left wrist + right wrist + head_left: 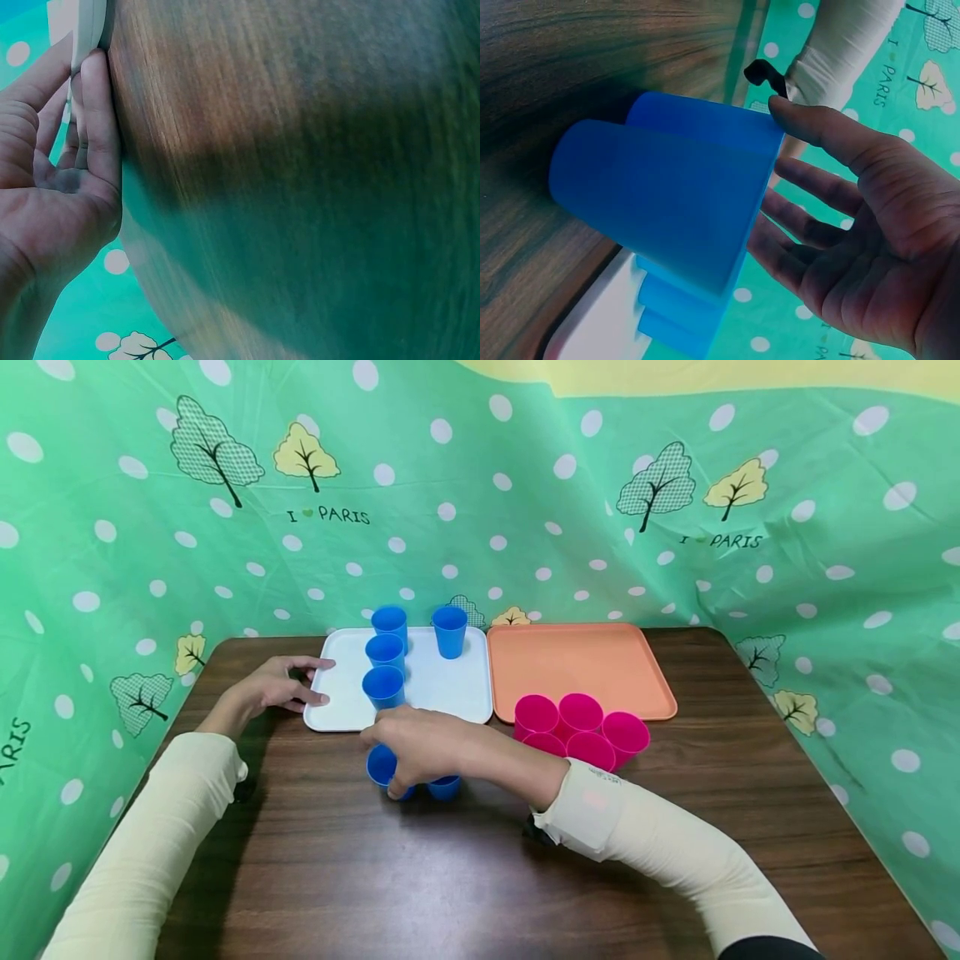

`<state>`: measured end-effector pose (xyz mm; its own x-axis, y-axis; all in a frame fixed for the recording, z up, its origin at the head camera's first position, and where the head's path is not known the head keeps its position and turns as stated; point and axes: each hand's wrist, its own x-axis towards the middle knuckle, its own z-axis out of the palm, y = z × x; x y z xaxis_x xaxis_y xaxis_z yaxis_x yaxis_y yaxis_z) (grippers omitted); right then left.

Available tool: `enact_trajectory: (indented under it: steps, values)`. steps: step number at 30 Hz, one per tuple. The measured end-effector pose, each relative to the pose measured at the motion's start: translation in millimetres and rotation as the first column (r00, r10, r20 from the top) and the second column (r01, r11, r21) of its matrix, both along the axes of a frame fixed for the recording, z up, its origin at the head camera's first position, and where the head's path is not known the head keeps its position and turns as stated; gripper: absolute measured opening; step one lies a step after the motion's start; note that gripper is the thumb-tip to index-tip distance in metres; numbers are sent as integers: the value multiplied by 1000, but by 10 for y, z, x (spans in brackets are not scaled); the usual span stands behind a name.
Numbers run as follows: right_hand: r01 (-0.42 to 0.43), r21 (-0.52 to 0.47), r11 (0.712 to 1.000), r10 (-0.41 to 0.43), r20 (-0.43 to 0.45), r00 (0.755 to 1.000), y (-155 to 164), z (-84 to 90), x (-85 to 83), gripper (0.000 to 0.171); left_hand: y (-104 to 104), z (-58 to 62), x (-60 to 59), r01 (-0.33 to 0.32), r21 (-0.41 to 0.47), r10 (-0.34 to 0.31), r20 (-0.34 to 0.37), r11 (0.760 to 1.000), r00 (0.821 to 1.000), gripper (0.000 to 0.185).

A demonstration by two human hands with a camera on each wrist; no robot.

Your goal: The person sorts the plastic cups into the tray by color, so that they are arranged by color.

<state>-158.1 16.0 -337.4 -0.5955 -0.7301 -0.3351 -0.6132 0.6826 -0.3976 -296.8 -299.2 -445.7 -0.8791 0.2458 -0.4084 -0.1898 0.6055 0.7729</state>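
Two blue plastic cups (382,765) are set upright on the brown table (337,877), just before the front edge of the white tray (341,710). The left one shows its open rim; the right cup (444,787) is mostly hidden, only its base visible.

Open space and blocked spots

The orange tray (581,668) is bare and open; pink cups (581,727) crowd its near edge, and blue cups (386,660) fill the white tray's (442,689) left side.
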Motion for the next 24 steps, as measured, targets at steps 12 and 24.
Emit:
enact_trajectory:
  steps: [12,24]
  values:
    - [-27,-9,1000,27,-50,998,-44,35,-41,67,4,18,15,4,-3,-4,-8,1000,1000,83]
    - [17,-28,999,-20,-78,997,-21,151,-116,65,-5,7,13,11,-3,-11,-10,1000,1000,83]
